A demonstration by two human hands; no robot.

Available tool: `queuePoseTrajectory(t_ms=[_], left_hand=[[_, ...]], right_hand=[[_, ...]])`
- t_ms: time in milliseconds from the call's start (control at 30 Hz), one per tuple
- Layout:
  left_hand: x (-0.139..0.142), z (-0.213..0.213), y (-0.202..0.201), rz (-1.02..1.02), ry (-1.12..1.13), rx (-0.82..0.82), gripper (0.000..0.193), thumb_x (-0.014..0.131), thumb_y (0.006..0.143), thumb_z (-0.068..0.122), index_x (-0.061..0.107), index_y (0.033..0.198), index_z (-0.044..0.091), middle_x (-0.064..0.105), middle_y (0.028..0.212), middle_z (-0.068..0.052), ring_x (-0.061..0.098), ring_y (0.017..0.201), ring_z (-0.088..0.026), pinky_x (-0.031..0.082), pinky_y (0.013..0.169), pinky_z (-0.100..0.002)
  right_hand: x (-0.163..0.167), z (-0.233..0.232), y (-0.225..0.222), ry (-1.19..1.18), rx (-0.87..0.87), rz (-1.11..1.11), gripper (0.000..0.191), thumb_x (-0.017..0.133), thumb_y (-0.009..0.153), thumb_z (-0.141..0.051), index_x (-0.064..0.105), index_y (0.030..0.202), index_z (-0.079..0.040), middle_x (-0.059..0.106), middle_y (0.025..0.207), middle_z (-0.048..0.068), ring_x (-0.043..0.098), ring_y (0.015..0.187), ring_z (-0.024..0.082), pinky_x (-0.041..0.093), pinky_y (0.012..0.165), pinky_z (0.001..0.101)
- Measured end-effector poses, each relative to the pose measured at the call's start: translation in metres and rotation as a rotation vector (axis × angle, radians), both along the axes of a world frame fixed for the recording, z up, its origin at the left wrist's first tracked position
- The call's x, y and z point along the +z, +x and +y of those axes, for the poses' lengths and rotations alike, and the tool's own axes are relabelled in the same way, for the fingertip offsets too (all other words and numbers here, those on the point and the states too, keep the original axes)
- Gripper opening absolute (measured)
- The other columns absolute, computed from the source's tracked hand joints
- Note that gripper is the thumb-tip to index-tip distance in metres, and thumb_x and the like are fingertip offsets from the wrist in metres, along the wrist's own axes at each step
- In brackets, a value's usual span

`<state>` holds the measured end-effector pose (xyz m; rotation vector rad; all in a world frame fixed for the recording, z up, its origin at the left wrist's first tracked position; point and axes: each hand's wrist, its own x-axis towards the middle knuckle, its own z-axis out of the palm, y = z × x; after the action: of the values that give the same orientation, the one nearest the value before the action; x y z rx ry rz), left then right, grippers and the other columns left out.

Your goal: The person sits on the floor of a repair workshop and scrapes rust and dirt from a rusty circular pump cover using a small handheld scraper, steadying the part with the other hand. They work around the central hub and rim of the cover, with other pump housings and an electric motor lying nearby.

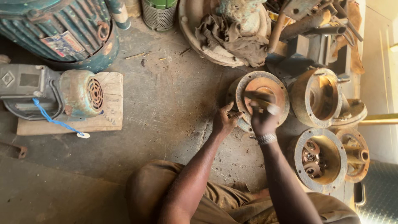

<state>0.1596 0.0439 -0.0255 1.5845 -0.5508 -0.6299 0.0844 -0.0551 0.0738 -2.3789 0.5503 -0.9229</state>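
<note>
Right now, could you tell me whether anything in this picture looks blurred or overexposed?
Head view: the tool in the right hand is smeared by motion; the left hand and round flange stay fairly sharp; the wall at the right edge is washed out; warm light overall.

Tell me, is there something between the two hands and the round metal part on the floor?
Nothing visible does. The left hand already touches the rim of the round flanged part, and the right hand holds a blurred tool over its middle.
</note>
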Motion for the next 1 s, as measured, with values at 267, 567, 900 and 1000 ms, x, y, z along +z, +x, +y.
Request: queuePoseTrajectory(t_ms=[267, 567, 900, 1000], left_hand=[[0.004, 0.001, -0.002, 0.205, 0.105, -0.023, 0.075, 0.072, 0.085, 0.041, 0.053, 0.145, 0.0, 0.071, 0.127, -0.025, 0.071, 0.08, -0.022, 0.061, 0.076, -0.043], [0.004, 0.001, 0.001, 0.198, 0.09, -0.021, 0.072, 0.075, 0.087, 0.032, 0.049, 0.146, -0.002, 0.068, 0.128, -0.025, 0.077, 0.088, -0.028, 0.063, 0.078, -0.038], [0.004, 0.002, 0.001, 0.11, 0.045, -0.032, 0.074, 0.074, 0.088, 0.039, 0.05, 0.142, -0.006, 0.053, 0.146, -0.027, 0.055, 0.136, -0.034, 0.047, 0.111, -0.044], [0.0, 0.0, 0.002, 0.083, 0.078, -0.023, 0.075, 0.072, 0.088, 0.042, 0.052, 0.142, -0.005, 0.054, 0.145, -0.027, 0.053, 0.137, -0.035, 0.044, 0.112, -0.045]], right_hand=[[-0.009, -0.009, -0.008, -0.194, 0.058, 0.049, 0.039, 0.07, 0.091, -0.009, 0.058, 0.125, 0.004, 0.073, 0.11, 0.02, 0.074, 0.097, 0.033, 0.06, 0.082, 0.0376], [-0.009, -0.009, -0.004, 0.004, 0.128, 0.063, 0.02, 0.065, 0.096, -0.001, 0.062, 0.116, -0.005, 0.074, 0.109, 0.016, 0.072, 0.1, 0.031, 0.058, 0.088, 0.0403], [0.023, -0.006, 0.004, 0.66, -0.003, 0.149, 0.022, 0.062, 0.102, -0.021, 0.065, 0.11, 0.0, 0.076, 0.092, 0.013, 0.078, 0.077, 0.021, 0.065, 0.066, 0.0325], [0.038, -0.008, 0.003, 0.583, -0.145, 0.345, 0.03, 0.06, 0.102, -0.027, 0.069, 0.109, 0.001, 0.077, 0.086, 0.013, 0.077, 0.07, 0.022, 0.062, 0.057, 0.0331]])
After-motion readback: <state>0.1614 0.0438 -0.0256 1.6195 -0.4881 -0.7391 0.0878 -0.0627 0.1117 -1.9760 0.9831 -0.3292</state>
